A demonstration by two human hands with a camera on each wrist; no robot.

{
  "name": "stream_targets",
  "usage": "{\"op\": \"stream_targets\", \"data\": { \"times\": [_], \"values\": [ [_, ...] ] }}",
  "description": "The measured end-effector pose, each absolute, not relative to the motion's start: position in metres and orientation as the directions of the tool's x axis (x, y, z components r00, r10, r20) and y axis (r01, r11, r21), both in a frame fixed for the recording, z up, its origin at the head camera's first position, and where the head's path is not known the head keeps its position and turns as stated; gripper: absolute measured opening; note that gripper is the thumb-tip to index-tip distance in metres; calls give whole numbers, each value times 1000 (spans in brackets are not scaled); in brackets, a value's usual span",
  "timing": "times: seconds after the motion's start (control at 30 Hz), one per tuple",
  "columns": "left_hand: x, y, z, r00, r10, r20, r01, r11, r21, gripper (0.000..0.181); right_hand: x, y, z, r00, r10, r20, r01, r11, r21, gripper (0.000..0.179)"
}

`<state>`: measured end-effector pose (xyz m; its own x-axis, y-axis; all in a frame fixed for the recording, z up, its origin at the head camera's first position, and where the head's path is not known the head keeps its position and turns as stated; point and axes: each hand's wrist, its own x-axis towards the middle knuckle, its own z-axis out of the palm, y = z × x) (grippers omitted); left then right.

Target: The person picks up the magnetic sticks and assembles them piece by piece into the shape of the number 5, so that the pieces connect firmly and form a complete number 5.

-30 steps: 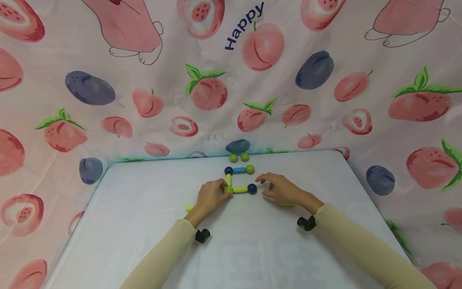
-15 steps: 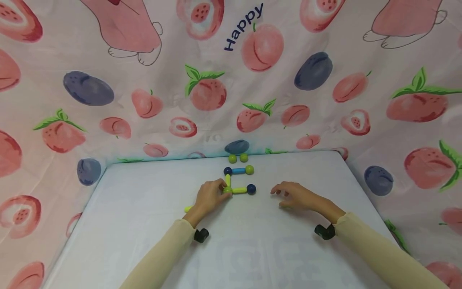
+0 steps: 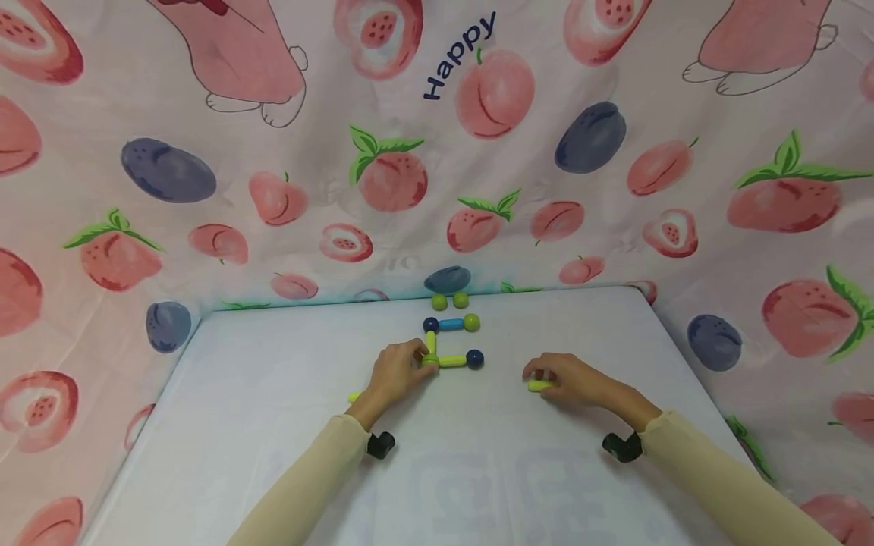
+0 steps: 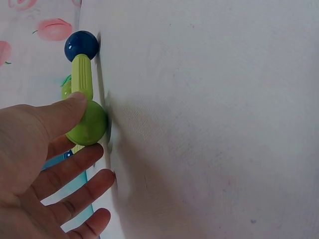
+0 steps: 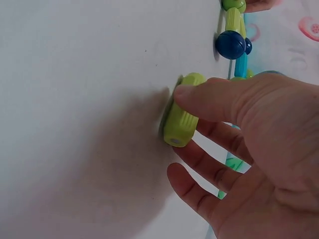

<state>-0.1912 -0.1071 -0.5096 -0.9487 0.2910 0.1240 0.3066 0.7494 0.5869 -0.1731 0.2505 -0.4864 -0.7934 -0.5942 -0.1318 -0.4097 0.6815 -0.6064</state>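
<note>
Between thumb and fingers, my left hand (image 3: 397,373) pinches the green ball (image 4: 88,124) at the corner of a joined ball-and-rod shape. From that ball one yellow-green rod (image 3: 452,362) runs right to a dark blue ball (image 3: 474,359). Another yellow-green rod (image 3: 431,342) reaches back to a second dark blue ball (image 3: 431,324), where a blue rod (image 3: 451,324) leads to a green ball (image 3: 472,323). To the right, my right hand (image 3: 580,383) pinches a loose, ribbed yellow-green rod (image 5: 182,119), thumb on top, at the tabletop.
Two loose green balls (image 3: 450,301) sit at the back edge of the white table (image 3: 273,425). Partly behind my left wrist lies another yellow-green rod (image 3: 354,396). A fruit-printed cloth (image 3: 403,273) hangs behind the table.
My right hand has moved right and toward me, away from the dark blue ball, and now grips the loose yellow-green rod. My left hand stays on the corner ball.
</note>
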Motion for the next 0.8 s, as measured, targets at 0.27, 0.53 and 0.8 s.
{"op": "stream_targets", "data": {
  "times": [0.27, 0.53, 0.8],
  "values": [
    [-191, -106, -509, -949, 292, 118, 304, 752, 586, 31, -172, 251, -492, -804, -583, -121, -415, 695, -588, 29],
    [-191, -106, -509, -952, 284, 115, 296, 756, 584, 31, -171, 251, -493, -811, -572, -122, -399, 694, -599, 29],
    [-190, -107, -509, -948, 290, 131, 310, 749, 586, 30, -170, 251, -493, -813, -571, -115, -411, 703, -580, 29]
  ]
}}
